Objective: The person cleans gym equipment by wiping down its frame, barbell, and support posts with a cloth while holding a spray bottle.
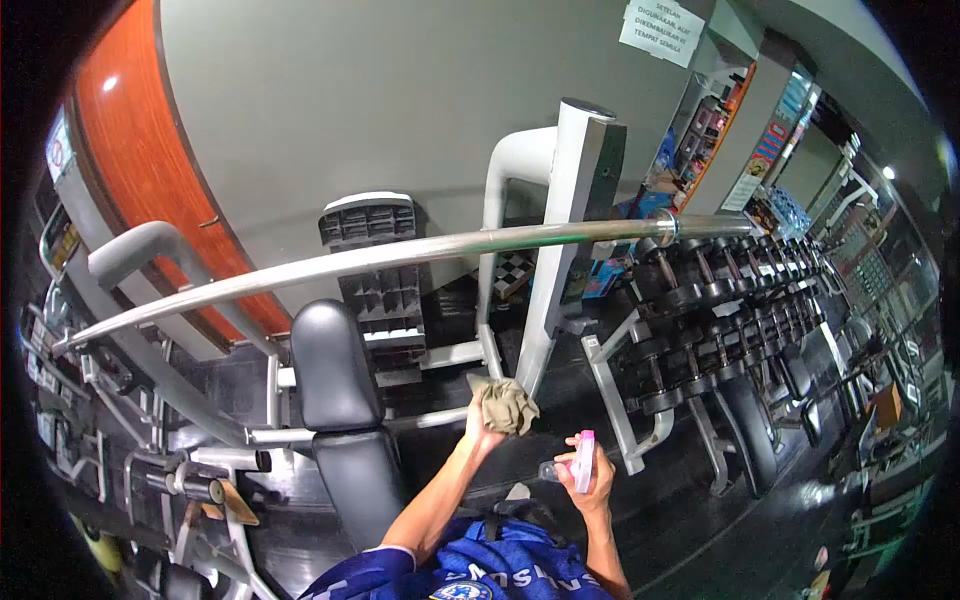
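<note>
My left hand (482,430) is closed around a crumpled khaki cloth (508,406), held out in front of my body. In my right hand (598,482) is a small clear-and-pink bottle (585,460), gripped with the fingers wrapped round it; its full shape is partly hidden. Both hands are below a long metal barbell bar (400,256) that spans the rack. A black padded bench (338,370) stands to the left of my left hand. Neither hand touches the bar or the bench.
A grey rack upright (560,230) rises ahead. Dumbbells fill a two-tier rack (625,425) on the right. An orange wooden door (135,130) is at the left, and a paper sign (662,30) hangs on the wall. More gym machines stand at both sides.
</note>
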`<act>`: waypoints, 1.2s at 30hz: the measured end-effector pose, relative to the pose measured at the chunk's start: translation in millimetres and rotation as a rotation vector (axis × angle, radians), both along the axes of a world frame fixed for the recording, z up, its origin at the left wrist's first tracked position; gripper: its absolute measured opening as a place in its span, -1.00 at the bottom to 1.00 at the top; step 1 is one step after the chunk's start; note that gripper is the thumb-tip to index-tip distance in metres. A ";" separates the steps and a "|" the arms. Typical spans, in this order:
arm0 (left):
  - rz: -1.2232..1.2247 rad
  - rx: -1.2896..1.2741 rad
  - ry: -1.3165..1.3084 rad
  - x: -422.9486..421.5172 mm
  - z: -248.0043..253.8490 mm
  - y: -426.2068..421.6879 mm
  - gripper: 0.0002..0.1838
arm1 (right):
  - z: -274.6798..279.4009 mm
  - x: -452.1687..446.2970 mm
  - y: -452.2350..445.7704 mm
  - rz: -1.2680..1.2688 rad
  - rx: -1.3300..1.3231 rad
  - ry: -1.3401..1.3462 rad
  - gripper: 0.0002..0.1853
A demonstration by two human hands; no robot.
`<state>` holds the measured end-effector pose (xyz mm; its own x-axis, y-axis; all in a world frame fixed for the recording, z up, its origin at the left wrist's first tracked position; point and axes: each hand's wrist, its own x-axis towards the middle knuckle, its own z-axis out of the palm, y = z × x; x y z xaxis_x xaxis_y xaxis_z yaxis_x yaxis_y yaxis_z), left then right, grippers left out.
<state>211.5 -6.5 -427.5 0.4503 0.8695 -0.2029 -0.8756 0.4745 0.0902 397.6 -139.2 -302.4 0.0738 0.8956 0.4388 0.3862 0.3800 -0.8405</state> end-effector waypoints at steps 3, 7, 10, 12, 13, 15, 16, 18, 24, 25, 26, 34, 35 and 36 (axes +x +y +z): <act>0.120 -0.012 0.254 36.3 -5.8 59.0 -0.54 | 10.0 20.3 14.5 0.027 -0.072 0.012 -0.56; 0.417 0.066 0.595 76.6 -8.3 126.0 -0.60 | 9.6 50.7 37.2 0.081 -0.130 -0.073 -0.56; 0.632 0.126 1.241 124.0 -25.2 143.4 -0.34 | 1.6 72.3 53.6 0.096 -0.162 -0.119 -0.56; 0.710 0.115 1.560 152.1 -17.1 136.0 -0.33 | -0.9 83.2 64.4 0.124 -0.170 -0.153 -0.56; 0.830 0.199 1.548 159.4 -23.7 134.2 -0.32 | -1.1 87.9 71.0 0.142 -0.172 -0.172 -0.56; 0.824 0.208 1.675 171.7 -36.8 133.6 -0.29 | -3.5 95.4 80.2 0.183 -0.186 -0.206 -0.56; 0.826 0.242 1.709 174.2 -36.3 132.9 -0.27 | -6.7 100.7 85.5 0.225 -0.163 -0.242 -0.49; 0.827 0.310 1.778 177.8 -31.8 126.3 -0.24 | -8.7 102.7 93.7 0.248 -0.207 -0.227 -0.52; 0.819 0.317 1.963 185.8 -62.2 127.0 -0.19 | -5.0 101.4 114.7 0.338 -0.186 -0.252 -0.51; 0.806 0.339 1.973 183.6 -64.4 128.1 -0.18 | -5.3 101.5 116.3 0.347 -0.196 -0.241 -0.52; 0.791 0.365 1.984 181.4 -66.6 128.2 -0.17 | -5.7 101.5 116.9 0.354 -0.206 -0.230 -0.52; 0.250 0.310 1.823 140.4 -173.0 113.5 -0.28 | 5.5 92.3 106.7 0.414 -0.154 -0.218 -0.53; 0.218 0.230 1.689 133.6 -164.0 105.1 -0.30 | 5.6 93.0 106.0 0.406 -0.149 -0.206 -0.54; 0.183 0.152 1.554 129.6 -151.7 96.9 -0.32 | 3.2 94.1 102.7 0.398 -0.145 -0.191 -0.54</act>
<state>341.1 90.3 -579.1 -0.2171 0.9414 -0.2582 0.0729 0.2794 0.9574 491.7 -36.6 -299.2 -0.3580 0.8911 0.2788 0.3878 0.4135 -0.8238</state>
